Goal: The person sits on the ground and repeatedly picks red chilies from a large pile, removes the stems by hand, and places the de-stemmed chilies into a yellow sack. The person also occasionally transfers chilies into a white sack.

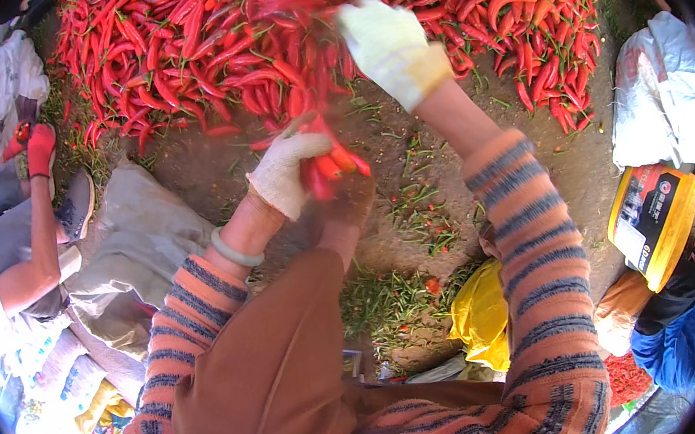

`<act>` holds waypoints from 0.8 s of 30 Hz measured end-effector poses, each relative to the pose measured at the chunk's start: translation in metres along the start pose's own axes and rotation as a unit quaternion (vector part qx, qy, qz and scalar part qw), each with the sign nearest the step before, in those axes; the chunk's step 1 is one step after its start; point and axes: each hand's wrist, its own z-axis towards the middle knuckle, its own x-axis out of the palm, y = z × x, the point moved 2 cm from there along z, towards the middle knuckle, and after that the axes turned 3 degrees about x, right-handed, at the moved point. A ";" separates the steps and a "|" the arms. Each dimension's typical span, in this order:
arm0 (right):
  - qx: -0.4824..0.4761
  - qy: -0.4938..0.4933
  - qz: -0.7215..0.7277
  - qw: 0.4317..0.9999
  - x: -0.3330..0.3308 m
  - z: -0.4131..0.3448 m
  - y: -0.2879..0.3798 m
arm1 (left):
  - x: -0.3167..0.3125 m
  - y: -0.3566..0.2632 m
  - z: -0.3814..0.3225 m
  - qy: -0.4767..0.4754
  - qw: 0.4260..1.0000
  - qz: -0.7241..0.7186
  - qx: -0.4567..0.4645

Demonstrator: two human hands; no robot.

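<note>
My left hand point(289, 172), in a white knit glove, grips a small bunch of red chili peppers point(332, 161) above the bare earth. Their tips point down toward my lower leg. Farther out, my right hand point(390, 47) is over the near side of a broad heap of red chili peppers point(177, 50). It wears a pale glove too and is blurred by motion. Its fingers face the heap, and I cannot see whether they hold a pepper. Red streaks blur the space between both hands.
Green stems point(423, 209) litter the dirt. A grey sack point(139, 226) lies left, near a co-worker's red-gloved hand point(41, 151). To the right are white sacks point(658, 89), a yellow-and-black bucket point(656, 222) and a person in blue point(674, 335). A yellow bag point(482, 317) lies by my right arm.
</note>
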 end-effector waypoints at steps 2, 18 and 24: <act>0.026 0.015 0.040 0.999 0.004 -0.031 -0.011 | 0.005 0.011 0.003 -0.001 1.000 -0.004 -0.020; -0.039 -0.042 -0.016 0.998 0.048 -0.116 -0.041 | -0.014 0.016 -0.002 -0.013 0.997 0.048 -0.056; -0.232 0.160 -0.159 0.946 0.060 -0.083 -0.026 | -0.024 0.024 -0.001 0.034 0.993 0.078 -0.085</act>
